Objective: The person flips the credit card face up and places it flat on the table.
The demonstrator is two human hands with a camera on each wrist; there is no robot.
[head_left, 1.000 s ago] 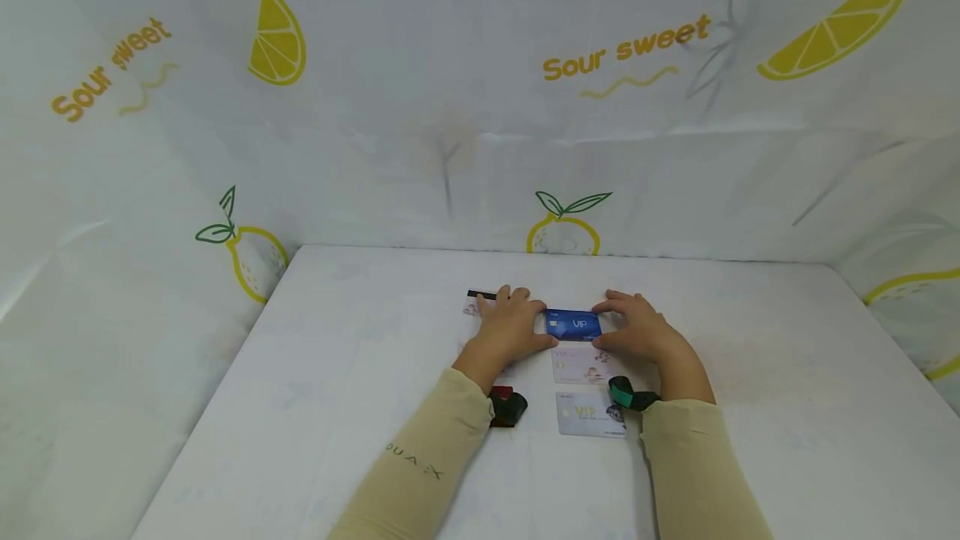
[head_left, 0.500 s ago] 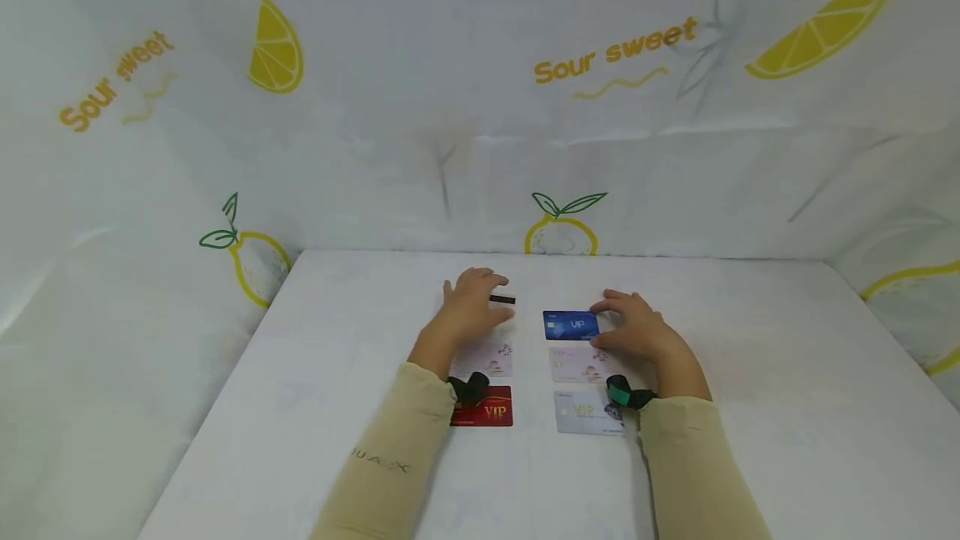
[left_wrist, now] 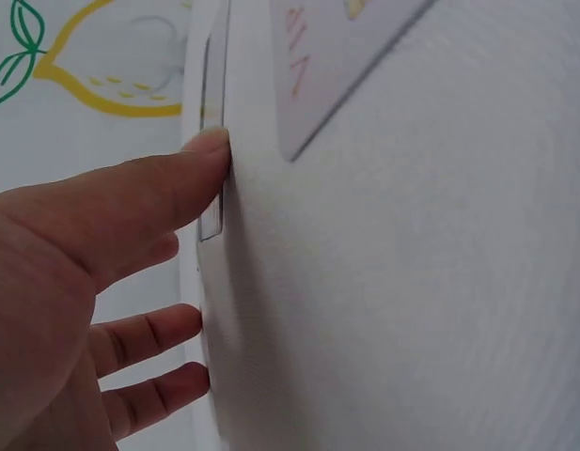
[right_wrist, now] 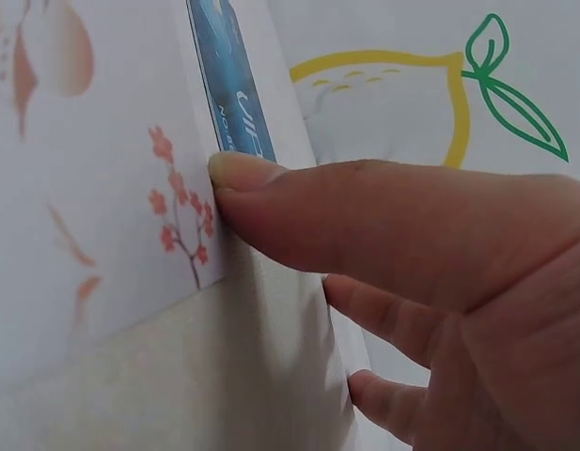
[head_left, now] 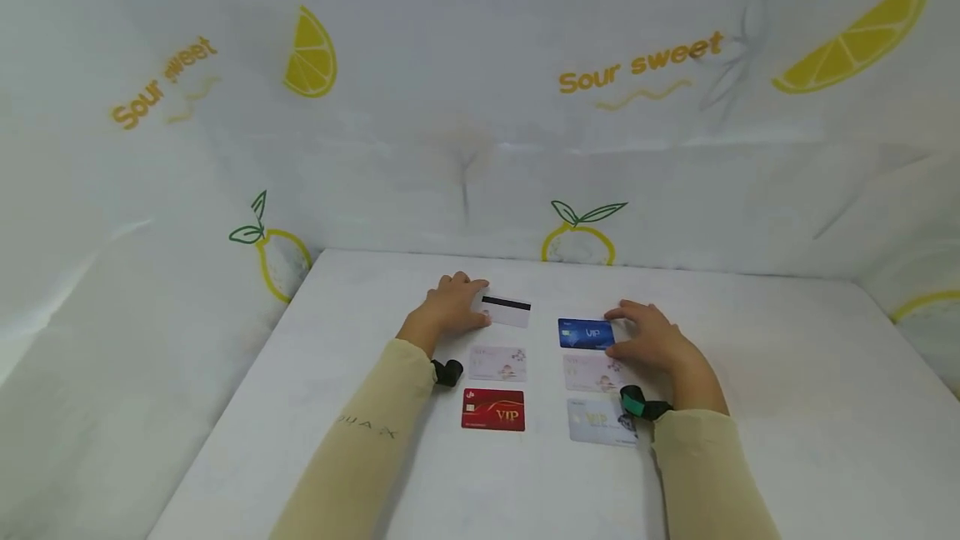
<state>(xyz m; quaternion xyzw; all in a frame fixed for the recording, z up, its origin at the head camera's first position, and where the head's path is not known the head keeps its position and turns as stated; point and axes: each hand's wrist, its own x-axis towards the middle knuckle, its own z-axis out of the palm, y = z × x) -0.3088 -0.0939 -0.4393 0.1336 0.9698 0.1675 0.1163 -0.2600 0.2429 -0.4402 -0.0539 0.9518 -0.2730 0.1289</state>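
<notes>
In the head view, my left hand (head_left: 450,305) grips the left end of a white card with a black magnetic stripe (head_left: 508,315), thumb at the near edge and index finger at the far edge. In the left wrist view the thumb (left_wrist: 167,183) touches that card (left_wrist: 214,85), seen edge-on. My right hand (head_left: 654,340) holds the right end of a blue VIP card (head_left: 585,333) between thumb and index finger. In the right wrist view, the thumb (right_wrist: 308,207) meets the edge of the blue card (right_wrist: 235,85). Both cards lie on the white table.
Below the striped card lie a pale pink card (head_left: 497,363) and a red VIP card (head_left: 492,411). Under the blue card are another pale pink card (head_left: 591,373) and a silver VIP card (head_left: 600,423). A lemon-print sheet (head_left: 420,173) hangs behind the table (head_left: 525,490).
My left hand has left the blue card and moved left to the striped card, uncovering the pink and red cards. The right hand stays at the blue card. The head view has shifted slightly.
</notes>
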